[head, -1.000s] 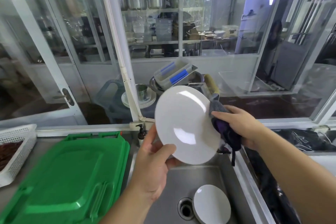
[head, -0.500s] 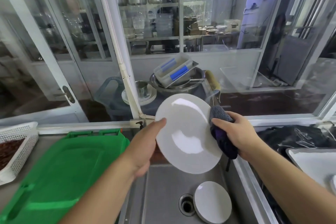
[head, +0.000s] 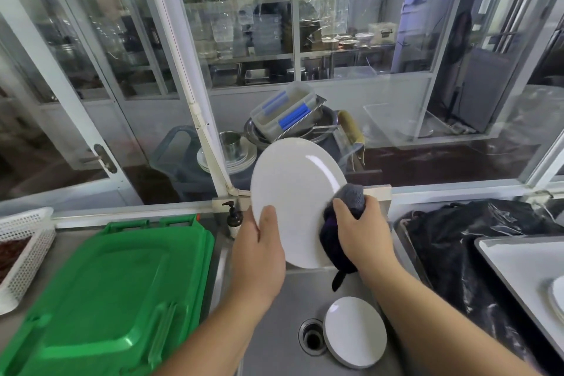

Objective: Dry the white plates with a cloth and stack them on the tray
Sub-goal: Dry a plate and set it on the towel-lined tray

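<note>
A plate was held upright over the sink, its left rim pinched in the left hand. The cloth, bunched in the right hand, was pressed to its right edge. Stiff, glossy, likely slippery and breakable, it was best gripped by the rim.

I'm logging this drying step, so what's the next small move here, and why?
Probably sweep the cloth leftward across the plate. The right hand presses it only on the right edge, the left hand holds the plate tilted over the sink, and most of its face lies bare.
</note>
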Available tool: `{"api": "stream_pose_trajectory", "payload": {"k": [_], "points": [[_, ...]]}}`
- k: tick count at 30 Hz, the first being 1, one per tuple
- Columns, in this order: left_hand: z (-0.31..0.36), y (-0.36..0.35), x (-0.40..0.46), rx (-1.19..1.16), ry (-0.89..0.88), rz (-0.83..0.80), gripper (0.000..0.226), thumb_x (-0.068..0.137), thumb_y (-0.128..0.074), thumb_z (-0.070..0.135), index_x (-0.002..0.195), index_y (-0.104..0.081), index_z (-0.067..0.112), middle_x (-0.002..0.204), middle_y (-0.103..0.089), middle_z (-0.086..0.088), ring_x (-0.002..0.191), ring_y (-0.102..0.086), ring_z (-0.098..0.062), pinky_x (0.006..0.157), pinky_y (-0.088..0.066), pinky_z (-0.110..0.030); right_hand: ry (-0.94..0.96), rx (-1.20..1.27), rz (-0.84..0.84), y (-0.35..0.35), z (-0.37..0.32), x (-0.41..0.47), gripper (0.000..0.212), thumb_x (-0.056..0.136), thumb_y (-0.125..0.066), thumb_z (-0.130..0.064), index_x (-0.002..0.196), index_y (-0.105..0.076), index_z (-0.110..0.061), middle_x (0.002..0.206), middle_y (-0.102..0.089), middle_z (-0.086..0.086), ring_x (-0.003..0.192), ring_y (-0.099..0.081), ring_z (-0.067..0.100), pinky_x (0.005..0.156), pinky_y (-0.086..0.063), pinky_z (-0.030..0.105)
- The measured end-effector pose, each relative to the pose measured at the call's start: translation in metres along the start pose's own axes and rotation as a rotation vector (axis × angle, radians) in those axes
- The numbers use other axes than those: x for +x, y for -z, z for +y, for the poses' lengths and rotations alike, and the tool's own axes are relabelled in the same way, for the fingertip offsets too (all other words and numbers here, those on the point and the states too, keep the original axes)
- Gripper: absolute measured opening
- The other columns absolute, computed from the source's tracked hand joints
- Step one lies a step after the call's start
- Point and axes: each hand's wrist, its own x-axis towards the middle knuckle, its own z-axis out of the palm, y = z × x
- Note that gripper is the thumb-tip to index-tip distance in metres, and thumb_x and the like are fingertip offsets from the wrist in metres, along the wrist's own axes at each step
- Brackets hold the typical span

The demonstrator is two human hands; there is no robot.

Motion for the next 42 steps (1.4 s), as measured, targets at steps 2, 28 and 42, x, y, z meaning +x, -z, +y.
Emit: {"api": "stream_pose_trajectory", "payload": {"k": [2, 28, 42], "points": [[-0.004, 0.001, -0.002, -0.029, 0.009, 0.011, 0.018, 0.106, -0.046, 0.043, 0.114, -0.063, 0.043, 0.106, -0.073, 0.026, 0.102, -0.066, 0.005, 0.105, -0.053, -0.042, -0.070, 0.092, -0.073, 0.001, 0.004, 0.001, 0.022, 0.098, -0.056, -0.031, 0.119, -0.053, -0.027, 0.100, -0.063, -0.003, 0.094, -0.061, 0.022, 0.081, -0.051, 0.040], [0.022, 0.018, 0.016, -0.099, 0.086, -0.097, 0.024, 0.076, -0.058, 0.040, 0.086, -0.078, 0.030, 0.094, -0.078, 0.000, 0.105, -0.068, -0.034, 0.090, -0.052, -0.046, -0.094, 0.338, -0.104, 0.036, -0.010, 0.029, 0.039, 0.078, -0.082, -0.012, 0.110, -0.071, -0.031, 0.102, -0.077, 0.007, 0.093, -0.075, 0.034, 0.083, -0.064, 0.055], [0.003, 0.010, 0.013, -0.288, 0.250, -0.155, 0.020, 0.100, -0.059, 0.013, 0.116, -0.069, 0.018, 0.113, -0.077, -0.008, 0.099, -0.072, -0.023, 0.074, -0.060, -0.036, -0.195, 0.388, -0.033, 0.027, -0.001, 0.009, 0.018, 0.086, -0.076, -0.005, 0.098, -0.070, -0.018, 0.099, -0.076, 0.016, 0.083, -0.073, 0.032, 0.075, -0.063, 0.044]]}}
